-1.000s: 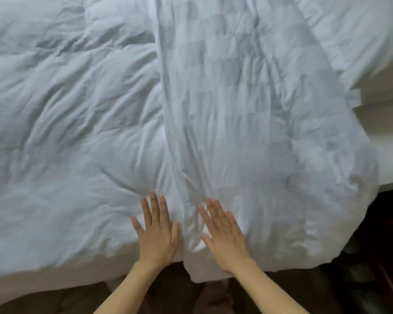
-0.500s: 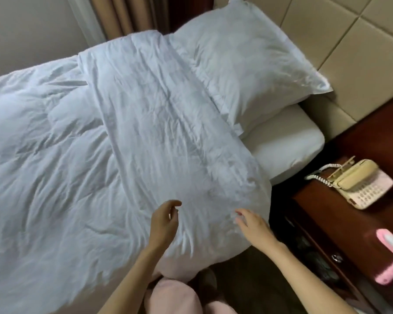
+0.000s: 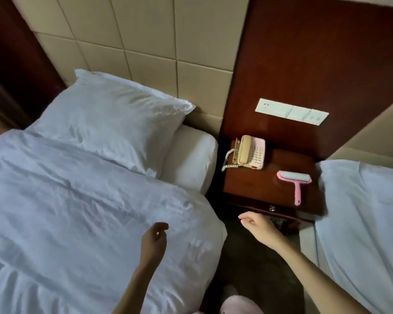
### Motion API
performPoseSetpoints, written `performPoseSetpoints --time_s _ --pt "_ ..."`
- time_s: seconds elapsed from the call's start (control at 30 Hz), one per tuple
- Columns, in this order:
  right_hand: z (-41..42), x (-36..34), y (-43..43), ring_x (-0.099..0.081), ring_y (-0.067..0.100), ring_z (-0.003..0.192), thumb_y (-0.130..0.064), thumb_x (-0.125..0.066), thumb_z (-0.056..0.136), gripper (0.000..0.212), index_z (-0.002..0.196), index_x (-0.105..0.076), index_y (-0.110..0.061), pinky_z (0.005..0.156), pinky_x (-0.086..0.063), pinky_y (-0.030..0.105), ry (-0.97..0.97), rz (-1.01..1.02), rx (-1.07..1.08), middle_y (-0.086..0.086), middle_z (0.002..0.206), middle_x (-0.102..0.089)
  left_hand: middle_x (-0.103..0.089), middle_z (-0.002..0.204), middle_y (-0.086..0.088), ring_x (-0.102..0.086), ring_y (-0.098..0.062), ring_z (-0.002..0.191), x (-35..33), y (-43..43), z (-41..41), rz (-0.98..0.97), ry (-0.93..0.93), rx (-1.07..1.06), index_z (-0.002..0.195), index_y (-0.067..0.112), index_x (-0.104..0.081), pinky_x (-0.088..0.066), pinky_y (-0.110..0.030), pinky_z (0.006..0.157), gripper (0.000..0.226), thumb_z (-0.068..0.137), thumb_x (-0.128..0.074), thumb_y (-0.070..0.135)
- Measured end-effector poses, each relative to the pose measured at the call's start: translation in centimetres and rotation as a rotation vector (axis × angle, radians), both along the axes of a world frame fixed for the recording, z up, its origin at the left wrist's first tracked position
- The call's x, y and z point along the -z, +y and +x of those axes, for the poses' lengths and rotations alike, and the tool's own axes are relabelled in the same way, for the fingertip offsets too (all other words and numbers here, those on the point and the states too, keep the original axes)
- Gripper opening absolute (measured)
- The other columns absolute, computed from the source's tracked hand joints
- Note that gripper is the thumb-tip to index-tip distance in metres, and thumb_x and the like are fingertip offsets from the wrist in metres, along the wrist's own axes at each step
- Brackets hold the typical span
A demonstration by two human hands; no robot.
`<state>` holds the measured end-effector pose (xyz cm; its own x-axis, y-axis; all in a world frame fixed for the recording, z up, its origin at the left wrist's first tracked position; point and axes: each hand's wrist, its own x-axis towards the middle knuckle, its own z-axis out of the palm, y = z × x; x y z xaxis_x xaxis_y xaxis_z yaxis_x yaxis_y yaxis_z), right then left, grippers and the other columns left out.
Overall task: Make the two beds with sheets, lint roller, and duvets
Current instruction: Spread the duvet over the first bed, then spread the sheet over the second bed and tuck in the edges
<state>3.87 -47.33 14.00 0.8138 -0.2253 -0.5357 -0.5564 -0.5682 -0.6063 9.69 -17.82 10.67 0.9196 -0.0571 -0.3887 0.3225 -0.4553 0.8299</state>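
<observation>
A white duvet (image 3: 73, 211) covers the left bed, its top folded back below a white pillow (image 3: 109, 118). The bare sheeted mattress corner (image 3: 191, 159) shows beside the pillow. My left hand (image 3: 153, 241) hovers above the duvet's right edge with fingers loosely curled, holding nothing. My right hand (image 3: 256, 225) is over the dark gap between the beds, fingers relaxed and empty, short of the nightstand's front. A pink lint roller (image 3: 295, 182) lies on the nightstand (image 3: 254, 184). The second bed (image 3: 361, 218), covered in white, is at the right.
A beige telephone (image 3: 247, 152) with a coiled cord sits on the nightstand's back left. A white switch panel (image 3: 292, 111) is on the wooden wall above. A padded headboard (image 3: 145, 53) backs the left bed. Dark floor (image 3: 256, 275) runs between the beds.
Both hands lifted off the duvet, where they had been pressing it flat. My view swung right to the nightstand, and my right hand moved out over the gap toward it.
</observation>
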Motion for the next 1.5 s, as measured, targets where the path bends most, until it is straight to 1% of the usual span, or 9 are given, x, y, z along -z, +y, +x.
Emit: performPoseSetpoints --time_s 0.13,0.3,0.37,0.43,0.5,0.57,0.87,1.17,1.5 --pt "-4.1 -1.0 -3.0 -0.056 0.007 0.108 -0.020 -0.048 0.098 0.026 0.120 -0.061 -0.015 0.082 -0.041 0.010 -0.107 -0.041 0.256 -0.005 0.117 -0.062 -0.067 0.104 -0.002 -0.065 -0.015 0.079 -0.7 -6.1 3.5 0.052 -0.048 0.257 0.094 0.020 -0.064 -0.048 -0.016 0.067 0.030 0.093 -0.045 -0.003" --pt "-11.3 -1.4 -8.0 -0.059 0.009 0.106 -0.018 -0.050 0.097 0.023 0.114 -0.065 -0.016 0.088 -0.044 0.019 -0.214 -0.166 0.575 -0.005 0.112 -0.066 -0.066 0.098 -0.013 -0.064 -0.031 0.090 -2.1 -17.3 3.6 0.116 -0.165 0.575 0.104 0.006 -0.064 -0.048 -0.035 0.072 0.022 0.096 -0.043 0.007" --pt "-14.5 -1.5 -10.0 -0.061 0.012 0.107 -0.018 -0.050 0.096 0.023 0.113 -0.066 -0.014 0.087 -0.043 0.018 -0.216 -0.197 0.682 -0.003 0.112 -0.067 -0.064 0.093 -0.010 -0.062 -0.028 0.088 -2.7 -22.0 2.0 0.127 -0.212 0.717 0.107 0.004 -0.063 -0.045 -0.028 0.066 0.023 0.097 -0.043 0.008" --pt "-17.7 -1.5 -12.1 -0.061 0.013 0.105 -0.018 -0.050 0.097 0.023 0.112 -0.067 -0.012 0.081 -0.039 0.013 -0.209 -0.199 0.789 -0.002 0.110 -0.067 -0.060 0.098 0.001 -0.061 -0.020 0.095 -3.1 -26.6 -0.4 0.142 -0.257 0.853 0.111 0.008 -0.064 -0.041 -0.019 0.071 0.025 0.097 -0.043 0.007" --pt "-20.7 -1.0 -14.2 -0.062 0.016 0.103 -0.018 -0.050 0.097 0.023 0.110 -0.067 -0.010 0.074 -0.037 0.011 -0.199 -0.190 0.887 0.001 0.109 -0.068 -0.063 0.106 -0.001 -0.060 -0.020 0.104 -3.1 -31.2 -3.1 0.163 -0.257 0.985 0.112 0.009 -0.065 -0.045 -0.022 0.083 0.026 0.096 -0.045 0.007" --pt "-24.1 -0.3 -16.7 -0.061 0.017 0.106 -0.018 -0.049 0.097 0.024 0.111 -0.067 -0.010 0.078 -0.038 0.014 -0.180 -0.167 0.985 0.001 0.112 -0.068 -0.065 0.113 -0.007 -0.059 -0.023 0.109 -2.7 -36.1 -6.7 0.184 -0.226 1.115 0.116 0.009 -0.064 -0.044 -0.027 0.092 0.027 0.096 -0.046 0.008" --pt "-37.1 1.6 -25.8 -0.058 0.018 0.109 -0.015 -0.050 0.095 0.025 0.116 -0.064 -0.011 0.086 -0.039 0.017 -0.087 -0.049 1.258 0.005 0.119 -0.064 -0.061 0.126 -0.004 -0.055 -0.017 0.115 -0.8 -53.8 -20.5 0.220 -0.202 1.599 0.120 0.008 -0.062 -0.034 -0.012 0.093 0.030 0.098 -0.042 0.009" --pt "-47.0 5.2 -28.9 -0.058 0.017 0.109 -0.014 -0.051 0.094 0.024 0.115 -0.064 -0.010 0.084 -0.037 0.016 0.067 0.040 1.474 0.005 0.117 -0.065 -0.059 0.128 -0.001 -0.054 -0.019 0.116 2.2 -62.4 -30.7 0.375 -0.133 1.913 0.123 0.013 -0.058 -0.040 -0.024 0.097 0.032 0.099 -0.038 0.012" --pt "-52.5 7.2 -30.1 -0.059 0.023 0.103 -0.014 -0.047 0.094 0.027 0.110 -0.066 -0.002 0.084 -0.043 0.026 0.286 0.220 1.726 0.011 0.113 -0.066 -0.061 0.125 -0.005 -0.053 -0.020 0.117 6.6 -69.7 -37.5 0.546 -0.138 2.266 0.120 0.009 -0.060 -0.038 -0.020 0.093 0.032 0.095 -0.039 0.010"
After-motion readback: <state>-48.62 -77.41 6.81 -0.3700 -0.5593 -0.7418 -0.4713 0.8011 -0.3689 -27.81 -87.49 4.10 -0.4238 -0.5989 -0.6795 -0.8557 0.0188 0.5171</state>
